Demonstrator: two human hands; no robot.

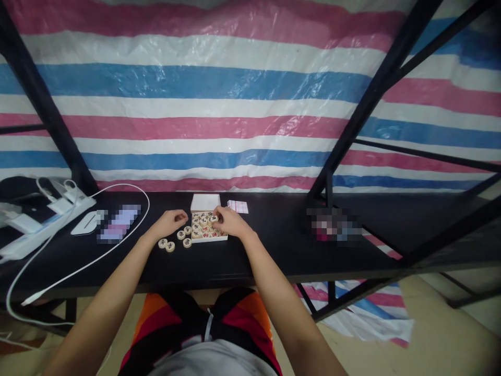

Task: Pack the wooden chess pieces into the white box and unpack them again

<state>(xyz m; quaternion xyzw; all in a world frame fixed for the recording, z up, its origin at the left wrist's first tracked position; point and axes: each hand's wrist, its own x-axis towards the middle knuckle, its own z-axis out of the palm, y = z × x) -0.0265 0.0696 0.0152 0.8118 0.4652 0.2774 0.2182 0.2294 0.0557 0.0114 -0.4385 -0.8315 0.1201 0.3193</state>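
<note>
A white box (210, 240) on the black table holds rows of round wooden Chinese chess pieces marked in black and red. My right hand (231, 221) reaches over its right side, thumb and fingers closed on a Chinese chess piece (213, 219) above the others. Left of the box is my left hand (169, 222), its fingers curled in toward the thumb; whether they hold anything is hidden. Just below that hand lie several loose pieces (180, 235), including a touching pair (169, 246) closer to me.
Behind the box sits a white lid or tray (205, 202), with a printed card (237, 207) to its right. A white cable (113, 251), a blurred phone-like item (119, 223) and a power strip (58, 206) are at left. Black frame posts (358, 125) rise at right.
</note>
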